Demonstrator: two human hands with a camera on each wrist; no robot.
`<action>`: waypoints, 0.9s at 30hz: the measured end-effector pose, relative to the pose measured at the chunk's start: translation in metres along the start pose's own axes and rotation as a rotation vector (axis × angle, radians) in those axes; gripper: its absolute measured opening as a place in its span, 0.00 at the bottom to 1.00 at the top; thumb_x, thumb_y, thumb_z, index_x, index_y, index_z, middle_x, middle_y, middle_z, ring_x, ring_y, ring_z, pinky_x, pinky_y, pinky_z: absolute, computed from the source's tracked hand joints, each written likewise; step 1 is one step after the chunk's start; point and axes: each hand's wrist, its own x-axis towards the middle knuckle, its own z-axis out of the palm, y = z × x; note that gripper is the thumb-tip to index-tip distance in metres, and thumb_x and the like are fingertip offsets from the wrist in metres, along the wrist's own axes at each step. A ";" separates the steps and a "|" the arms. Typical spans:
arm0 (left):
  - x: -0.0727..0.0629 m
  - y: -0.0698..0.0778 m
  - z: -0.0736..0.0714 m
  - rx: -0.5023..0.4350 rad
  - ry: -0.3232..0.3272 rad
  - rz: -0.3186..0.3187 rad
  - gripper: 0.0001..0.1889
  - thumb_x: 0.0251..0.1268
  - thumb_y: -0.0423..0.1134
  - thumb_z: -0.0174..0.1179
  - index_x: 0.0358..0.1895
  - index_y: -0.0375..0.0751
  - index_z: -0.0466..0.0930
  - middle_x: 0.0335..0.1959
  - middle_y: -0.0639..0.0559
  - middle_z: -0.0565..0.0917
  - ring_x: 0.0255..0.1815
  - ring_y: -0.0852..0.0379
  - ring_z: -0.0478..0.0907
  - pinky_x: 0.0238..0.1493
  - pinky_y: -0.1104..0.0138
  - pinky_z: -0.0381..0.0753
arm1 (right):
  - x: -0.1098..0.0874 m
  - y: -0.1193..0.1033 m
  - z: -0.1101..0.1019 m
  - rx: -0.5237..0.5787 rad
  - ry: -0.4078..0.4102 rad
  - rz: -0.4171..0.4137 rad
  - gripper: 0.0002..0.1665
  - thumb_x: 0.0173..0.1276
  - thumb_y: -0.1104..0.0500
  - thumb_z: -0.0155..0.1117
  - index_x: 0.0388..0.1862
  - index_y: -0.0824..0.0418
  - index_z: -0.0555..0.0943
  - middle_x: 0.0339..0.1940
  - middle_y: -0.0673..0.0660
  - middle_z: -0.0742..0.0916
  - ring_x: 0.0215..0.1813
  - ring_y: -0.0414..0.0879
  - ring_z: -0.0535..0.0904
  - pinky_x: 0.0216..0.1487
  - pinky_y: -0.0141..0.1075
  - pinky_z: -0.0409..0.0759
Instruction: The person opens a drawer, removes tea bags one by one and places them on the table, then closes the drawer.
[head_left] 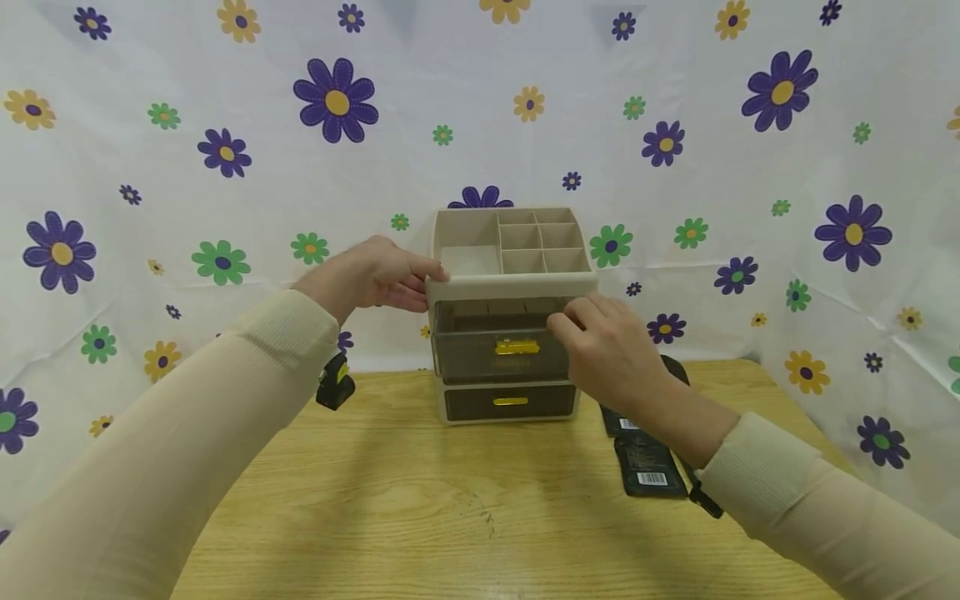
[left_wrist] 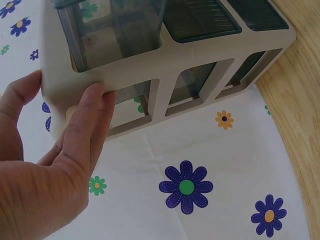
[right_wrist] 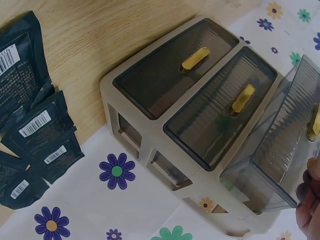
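Observation:
A beige desktop drawer organizer [head_left: 513, 287] stands on the wooden table, its smoky see-through drawers fitted with gold handles. The top drawer [head_left: 468, 354] is pulled partway out; the two lower drawers [right_wrist: 220, 107] sit closed. My left hand [head_left: 390, 273] holds the organizer's upper left corner, one digit over the top edge and other fingers against the side, as the left wrist view shows. With curled fingers my right hand [head_left: 611, 354] grips the top drawer at its front right corner. Only some fingertips of that hand [right_wrist: 311, 200] appear in the right wrist view.
Several black packets with barcode labels [head_left: 651, 467] lie on the table [head_left: 420, 500] to the right of the organizer, partly behind my right forearm. A white cloth with printed flowers [head_left: 262, 192] hangs behind the table. Divided compartments [head_left: 543, 242] form the organizer's top.

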 end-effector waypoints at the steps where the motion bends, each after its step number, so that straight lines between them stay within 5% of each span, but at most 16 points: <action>1: 0.000 0.000 0.000 0.001 -0.001 0.000 0.32 0.65 0.40 0.66 0.66 0.28 0.66 0.58 0.35 0.78 0.42 0.49 0.86 0.50 0.60 0.87 | 0.000 0.000 0.000 0.002 0.002 0.000 0.10 0.60 0.73 0.63 0.39 0.65 0.86 0.33 0.62 0.86 0.35 0.54 0.81 0.32 0.40 0.83; 19: 0.003 -0.001 -0.001 -0.006 -0.010 0.000 0.30 0.65 0.39 0.65 0.65 0.28 0.67 0.57 0.35 0.78 0.39 0.50 0.86 0.49 0.59 0.87 | 0.008 0.007 0.012 0.019 -0.016 0.025 0.09 0.61 0.73 0.64 0.39 0.66 0.86 0.35 0.61 0.86 0.37 0.54 0.81 0.33 0.40 0.83; 27: 0.002 0.000 -0.001 -0.004 -0.009 0.000 0.31 0.65 0.39 0.65 0.66 0.27 0.66 0.58 0.34 0.78 0.39 0.50 0.86 0.50 0.59 0.87 | 0.012 0.013 0.017 0.030 -0.029 0.049 0.07 0.66 0.70 0.64 0.40 0.66 0.86 0.37 0.61 0.87 0.41 0.55 0.84 0.45 0.44 0.87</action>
